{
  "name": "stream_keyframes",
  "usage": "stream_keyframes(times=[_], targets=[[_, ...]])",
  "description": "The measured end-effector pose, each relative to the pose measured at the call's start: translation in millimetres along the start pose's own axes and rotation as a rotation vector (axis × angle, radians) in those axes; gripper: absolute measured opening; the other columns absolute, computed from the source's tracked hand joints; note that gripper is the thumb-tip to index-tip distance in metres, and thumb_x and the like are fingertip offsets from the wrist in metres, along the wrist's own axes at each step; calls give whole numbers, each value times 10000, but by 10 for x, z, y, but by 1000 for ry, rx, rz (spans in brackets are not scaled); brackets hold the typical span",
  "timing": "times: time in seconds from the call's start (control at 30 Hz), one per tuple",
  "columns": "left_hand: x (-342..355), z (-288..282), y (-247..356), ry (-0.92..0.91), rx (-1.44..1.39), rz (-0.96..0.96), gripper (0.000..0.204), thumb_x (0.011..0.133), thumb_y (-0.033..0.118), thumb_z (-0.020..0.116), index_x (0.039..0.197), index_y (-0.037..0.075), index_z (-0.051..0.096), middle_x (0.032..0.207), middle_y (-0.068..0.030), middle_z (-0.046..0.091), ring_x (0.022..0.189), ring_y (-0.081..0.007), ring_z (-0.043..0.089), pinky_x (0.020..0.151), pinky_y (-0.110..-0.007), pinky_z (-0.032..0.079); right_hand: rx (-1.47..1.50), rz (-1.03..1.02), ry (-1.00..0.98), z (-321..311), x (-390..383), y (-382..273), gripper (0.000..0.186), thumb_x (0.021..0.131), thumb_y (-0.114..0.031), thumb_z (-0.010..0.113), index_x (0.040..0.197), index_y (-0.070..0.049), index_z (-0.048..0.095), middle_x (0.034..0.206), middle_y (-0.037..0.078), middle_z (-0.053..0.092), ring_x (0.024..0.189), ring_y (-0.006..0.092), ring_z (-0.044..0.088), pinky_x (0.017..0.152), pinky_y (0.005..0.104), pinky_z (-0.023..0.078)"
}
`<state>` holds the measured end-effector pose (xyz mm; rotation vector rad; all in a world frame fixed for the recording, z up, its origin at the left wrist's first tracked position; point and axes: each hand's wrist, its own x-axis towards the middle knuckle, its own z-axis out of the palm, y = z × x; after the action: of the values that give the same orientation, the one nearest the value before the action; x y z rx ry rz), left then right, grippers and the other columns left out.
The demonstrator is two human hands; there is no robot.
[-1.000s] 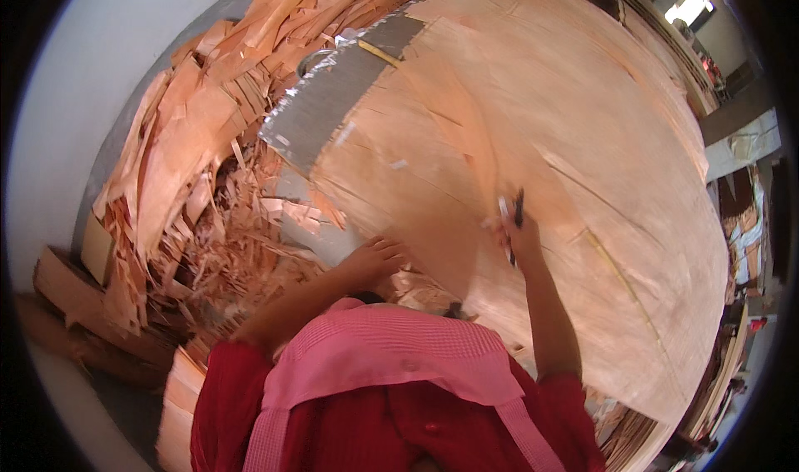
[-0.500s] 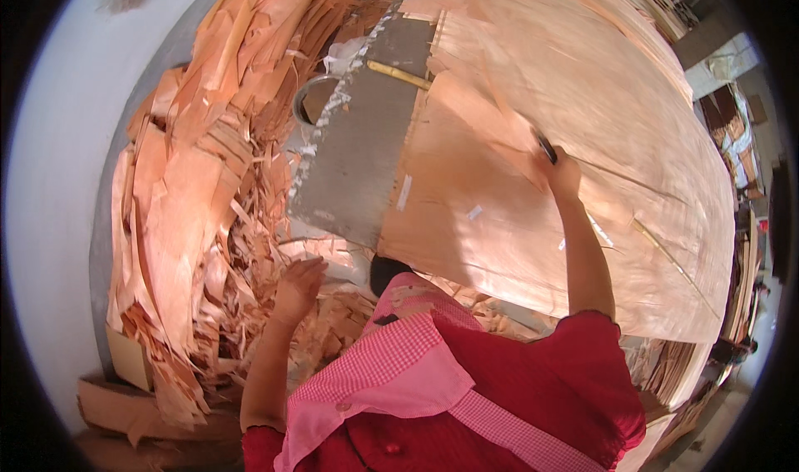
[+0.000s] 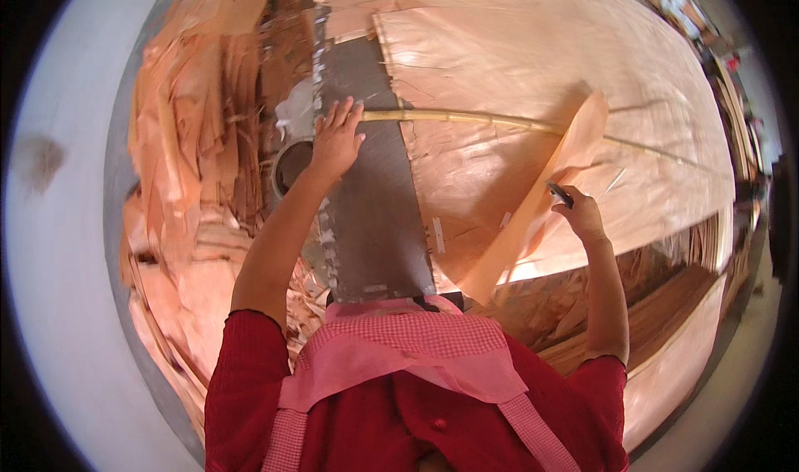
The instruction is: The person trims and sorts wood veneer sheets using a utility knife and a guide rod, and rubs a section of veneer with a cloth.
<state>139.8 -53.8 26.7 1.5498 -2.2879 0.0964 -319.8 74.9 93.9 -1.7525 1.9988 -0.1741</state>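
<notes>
My left hand point(image 3: 336, 143) is stretched out with its fingers apart over the edge of the grey board. Its fingertips are at the near end of a long yellowish bamboo stick point(image 3: 466, 117); whether they touch it I cannot tell. This stick lies across the wood veneer sheets point(image 3: 474, 64). My right hand point(image 3: 580, 216) is closed around a small dark tool point(image 3: 560, 194), its blade or tip too small to make out. A narrow loose piece of veneer point(image 3: 541, 193) stands tilted up beside that hand, its lower end close to my apron.
The grey board point(image 3: 370, 206) has a ragged, whitish left edge. Left of it are a round container point(image 3: 293, 164), a crumpled white bag point(image 3: 295, 110) and a large heap of veneer scraps point(image 3: 183, 139). Small white tape pieces point(image 3: 439, 235) stick to the veneer. More stacked veneer point(image 3: 657, 322) lies low on the right.
My left hand has reached forward to the end of the bamboo stick. The veneer strip has swung from lying flat to standing tilted. The stick now shows along much more of its length; the view has turned.
</notes>
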Motion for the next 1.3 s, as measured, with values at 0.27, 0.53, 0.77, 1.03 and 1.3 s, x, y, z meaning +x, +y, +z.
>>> stream_keyframes(times=[0.27, 0.53, 0.77, 1.03, 1.3], targets=[[550, 392, -420, -77, -88, 371, 198, 750, 120, 554, 941, 81, 523, 884, -66, 531, 878, -239, 546, 755, -367, 441, 488, 546, 337, 1033, -918, -530, 275, 805, -211, 613, 1010, -29, 588, 612, 10, 519, 563, 88, 486, 498, 269, 389], [1246, 278, -323, -55, -86, 624, 158, 786, 82, 459, 943, 69, 481, 833, -115, 557, 735, -279, 593, 663, -402, 459, 187, 695, 567, 1711, -585, -1198, 415, 775, -396, 596, 1070, -110, 542, 804, 220, 617, 803, 368, 597, 697, 434, 447], [2325, 689, -235, -403, -3, 403, 373, 855, 279, 462, 1187, 109, 460, 1262, -87, 453, 1045, -275, 534, 843, -410, 441, 200, 840, 578, 1674, -530, -1380, 465, 755, -401, 631, 1115, -140, 496, 760, 192, 625, 744, 369, 603, 644, 449, 443], [2290, 797, -454, -584, -31, 395, 540, 826, 366, 519, 1310, 165, 387, 1393, 29, 316, 1120, -232, 484, 898, -386, 415, 191, 846, 524, 1586, -577, -1435, 611, 708, -437, 668, 1198, -104, 518, 850, 178, 635, 799, 326, 618, 693, 389, 471], [2658, 441, -748, -799, 63, 258, 451, 813, 318, 553, 1214, 128, 475, 1279, -104, 451, 1065, -289, 510, 873, -392, 410, 271, 847, 539, 1756, -679, -1710, 538, 738, -366, 659, 1194, -110, 533, 858, 193, 628, 805, 326, 615, 716, 378, 470]])
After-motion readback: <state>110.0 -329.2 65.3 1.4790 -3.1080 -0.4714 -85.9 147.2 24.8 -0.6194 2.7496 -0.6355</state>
